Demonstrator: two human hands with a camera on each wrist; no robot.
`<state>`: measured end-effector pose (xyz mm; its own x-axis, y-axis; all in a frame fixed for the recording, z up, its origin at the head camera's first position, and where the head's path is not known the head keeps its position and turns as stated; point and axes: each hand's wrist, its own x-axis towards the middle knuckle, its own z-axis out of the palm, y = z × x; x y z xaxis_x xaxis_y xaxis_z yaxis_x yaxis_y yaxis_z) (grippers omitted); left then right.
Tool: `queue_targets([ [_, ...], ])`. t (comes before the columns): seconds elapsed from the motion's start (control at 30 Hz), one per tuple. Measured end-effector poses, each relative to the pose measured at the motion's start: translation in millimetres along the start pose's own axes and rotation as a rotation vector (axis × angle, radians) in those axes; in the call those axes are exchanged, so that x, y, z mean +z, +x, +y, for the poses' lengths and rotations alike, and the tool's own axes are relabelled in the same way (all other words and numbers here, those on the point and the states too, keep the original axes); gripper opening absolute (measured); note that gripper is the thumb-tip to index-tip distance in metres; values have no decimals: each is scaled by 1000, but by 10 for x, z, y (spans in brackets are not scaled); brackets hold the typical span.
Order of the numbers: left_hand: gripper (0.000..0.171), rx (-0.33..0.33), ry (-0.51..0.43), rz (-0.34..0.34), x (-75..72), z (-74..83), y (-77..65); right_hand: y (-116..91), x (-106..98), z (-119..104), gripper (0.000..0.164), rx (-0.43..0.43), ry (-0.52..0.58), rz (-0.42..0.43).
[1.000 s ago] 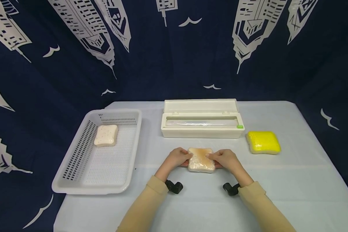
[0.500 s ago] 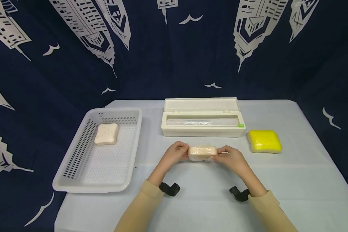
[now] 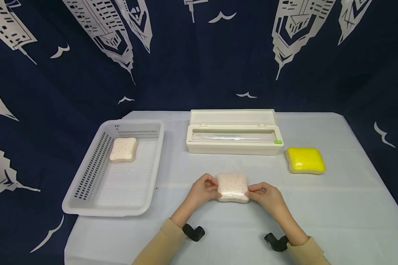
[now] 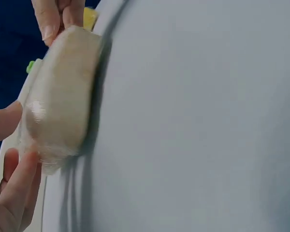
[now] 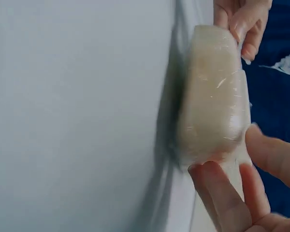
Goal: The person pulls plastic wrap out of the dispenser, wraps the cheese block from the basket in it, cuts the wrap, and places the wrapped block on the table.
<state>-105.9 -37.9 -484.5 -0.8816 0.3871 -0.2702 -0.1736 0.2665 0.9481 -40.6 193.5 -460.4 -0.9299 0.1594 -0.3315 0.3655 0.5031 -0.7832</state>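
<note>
A thick, bread-slice-shaped block [image 3: 233,188], wrapped in clear film, lies between my hands at the middle of the table. Its pale, speckled broad face is turned up in the head view. My left hand [image 3: 203,190] pinches its left edge, and my right hand [image 3: 268,198] pinches the right edge. In the left wrist view, loose film bunches at the near end of the block [image 4: 65,96], beside the left fingertips. Shiny creases show along the block [image 5: 215,96] in the right wrist view. Its underside is hidden.
A white perforated basket [image 3: 142,184] at the left holds a pale speckled block [image 3: 124,149]. Behind my hands stands a cream cling film dispenser [image 3: 233,148], its lid up and a roll inside. A wrapped yellow block [image 3: 305,160] sits to the right.
The block has been turned over: its browned face was up, then a narrow side showed, and now the pale speckled face is up. Both hands stayed at its edges and came back nearer.
</note>
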Motion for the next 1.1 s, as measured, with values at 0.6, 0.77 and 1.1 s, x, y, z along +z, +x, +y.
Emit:
queue_targets([
  [0.6,98,-32,152,-136,-27,-58,-62,38,23,98,114,-182,-93,-206],
  [0.77,98,-29,156,-141,101,-84,-21,119,71,106,117,-222,-111,-205],
  [1.1,97,-16,137,-133,115,-60,-32,114,147,64,111,-290,-171,-84],
])
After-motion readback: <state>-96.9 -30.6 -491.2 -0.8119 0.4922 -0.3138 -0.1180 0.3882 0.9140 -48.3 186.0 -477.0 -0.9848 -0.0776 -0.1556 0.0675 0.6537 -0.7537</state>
